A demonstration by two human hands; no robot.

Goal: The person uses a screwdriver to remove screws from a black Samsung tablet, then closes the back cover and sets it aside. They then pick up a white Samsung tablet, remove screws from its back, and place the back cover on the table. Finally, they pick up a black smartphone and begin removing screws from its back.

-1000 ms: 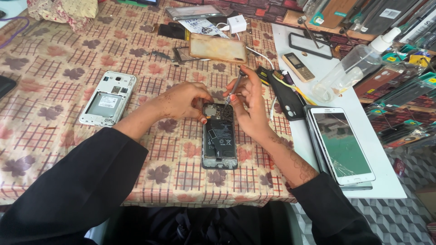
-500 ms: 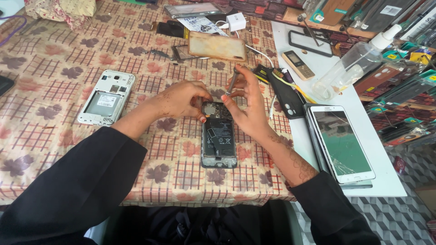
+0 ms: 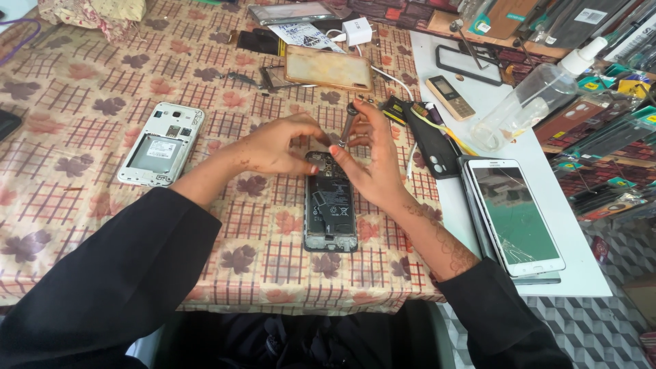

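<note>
An opened black phone [image 3: 330, 207] lies back-up on the patterned tablecloth [image 3: 82, 82], its battery and boards exposed. My right hand [image 3: 369, 160] holds a thin screwdriver [image 3: 347, 124] upright over the phone's top end, tip down near the board. My left hand [image 3: 277, 145] rests at the phone's top left corner, fingers curled and touching its upper edge. Both black sleeves reach in from the bottom.
A white phone [image 3: 158, 145] without its back cover lies to the left. A tan phone case [image 3: 329, 67] sits behind. On the white board to the right are a cracked white tablet [image 3: 516, 215], a black phone case [image 3: 432, 144], a small keypad phone [image 3: 449, 97] and a clear spray bottle [image 3: 533, 96].
The screwdriver has come more upright over the phone's top end and my right hand's fingers have shifted along it. My left hand stays at the top corner. The phone has not moved.
</note>
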